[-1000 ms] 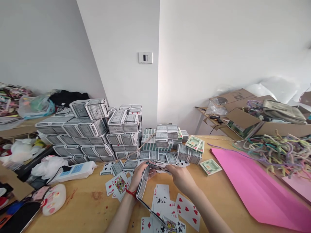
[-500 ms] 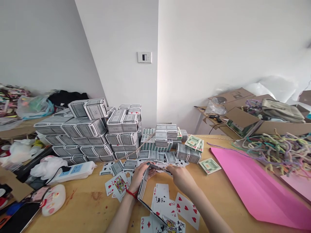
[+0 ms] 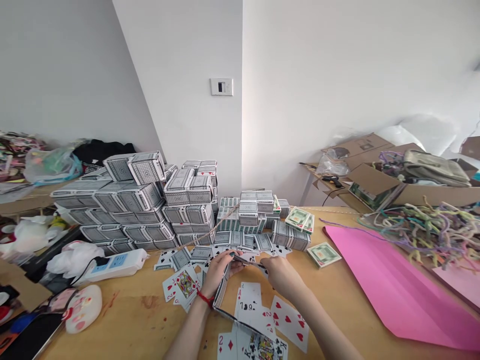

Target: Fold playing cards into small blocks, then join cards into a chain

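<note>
My left hand [image 3: 216, 271] and my right hand [image 3: 280, 274] meet over the wooden table [image 3: 135, 320], both pinched on a folded strip of joined playing cards [image 3: 222, 292]. The strip's top runs between my fingertips, and one side hangs down past my left wrist toward the table. Under it lie loose face-up cards [image 3: 262, 320], among them a two of diamonds [image 3: 227, 346]. More loose cards [image 3: 184, 284] lie left of my left hand.
Card boxes [image 3: 142, 200] are piled behind my hands, with smaller stacks [image 3: 258, 210] to their right. A white power strip [image 3: 116, 264] lies left. Pink paper [image 3: 382, 285] covers the right side, with tangled coloured cords [image 3: 431, 230] and cardboard boxes [image 3: 375, 185] beyond.
My hands have stayed in place. The hanging side of the card strip has swung a little, opening into a wider loop below my left wrist.
</note>
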Demonstrator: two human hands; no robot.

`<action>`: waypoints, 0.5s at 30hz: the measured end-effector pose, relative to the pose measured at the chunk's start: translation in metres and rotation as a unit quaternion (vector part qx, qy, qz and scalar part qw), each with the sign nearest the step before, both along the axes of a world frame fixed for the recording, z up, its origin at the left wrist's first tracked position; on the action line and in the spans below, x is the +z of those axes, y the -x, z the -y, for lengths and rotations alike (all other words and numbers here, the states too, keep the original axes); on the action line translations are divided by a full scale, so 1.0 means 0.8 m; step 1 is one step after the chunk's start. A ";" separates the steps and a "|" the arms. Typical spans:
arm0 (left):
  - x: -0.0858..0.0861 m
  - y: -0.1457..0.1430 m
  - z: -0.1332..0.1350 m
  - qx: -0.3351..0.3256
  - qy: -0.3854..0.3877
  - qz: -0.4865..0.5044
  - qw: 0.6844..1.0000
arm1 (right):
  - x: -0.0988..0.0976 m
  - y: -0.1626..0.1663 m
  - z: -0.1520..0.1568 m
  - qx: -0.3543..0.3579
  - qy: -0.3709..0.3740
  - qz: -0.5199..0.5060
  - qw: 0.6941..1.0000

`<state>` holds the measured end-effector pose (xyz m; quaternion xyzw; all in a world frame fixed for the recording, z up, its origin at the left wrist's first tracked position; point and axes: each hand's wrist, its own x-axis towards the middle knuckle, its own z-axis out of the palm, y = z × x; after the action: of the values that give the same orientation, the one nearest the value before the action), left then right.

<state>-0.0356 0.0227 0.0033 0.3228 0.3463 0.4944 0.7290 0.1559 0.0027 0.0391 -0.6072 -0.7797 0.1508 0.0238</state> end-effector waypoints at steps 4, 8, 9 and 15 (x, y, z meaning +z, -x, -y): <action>0.000 -0.002 0.000 0.004 0.003 -0.012 1.000 | -0.002 0.003 0.004 -0.007 -0.007 0.019 1.000; -0.001 -0.004 -0.002 0.015 0.012 -0.005 1.000 | 0.000 0.007 0.006 -0.019 -0.008 0.042 0.999; -0.001 -0.004 -0.002 0.017 0.012 -0.005 1.000 | 0.000 0.008 0.006 -0.021 -0.006 0.047 0.999; -0.005 -0.005 -0.002 0.019 0.003 -0.006 1.000 | 0.002 0.010 0.007 -0.023 -0.001 0.063 0.998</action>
<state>-0.0318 0.0245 -0.0005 0.3174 0.3584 0.5053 0.7180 0.1476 -0.0029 0.0409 -0.6333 -0.7656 0.1112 -0.0211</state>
